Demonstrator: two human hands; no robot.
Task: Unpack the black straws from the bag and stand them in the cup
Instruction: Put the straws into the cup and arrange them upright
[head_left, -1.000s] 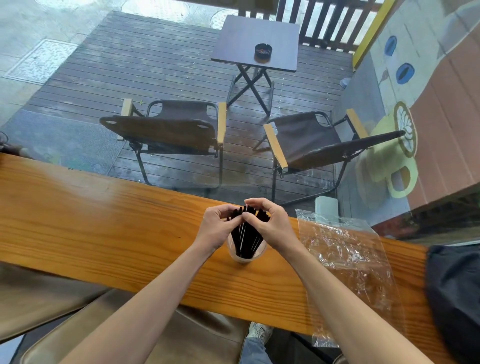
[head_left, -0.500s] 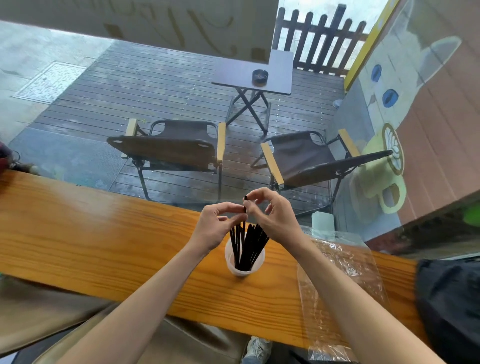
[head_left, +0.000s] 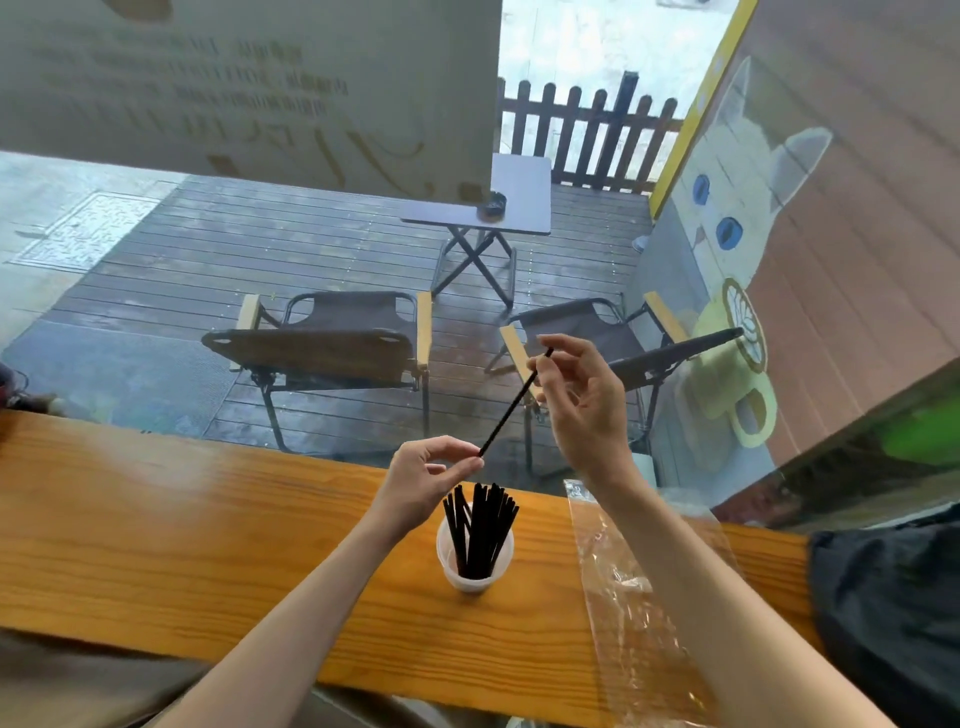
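Observation:
A translucent white cup stands on the wooden counter with several black straws upright in it. Above the cup a single black straw is held slanted in the air. My right hand pinches its upper end. My left hand pinches its lower end, just left of the straws' tips. The clear plastic bag lies flat on the counter to the right of the cup, under my right forearm.
A dark cloth item lies at the counter's right end. Beyond the glass in front are two folding chairs and a small folding table on a wet deck.
Both hands rose from the bunch in the cup, and one straw came out with them. The right hand moved up and right, so the straw now stretches between the two hands. The camera tilted up.

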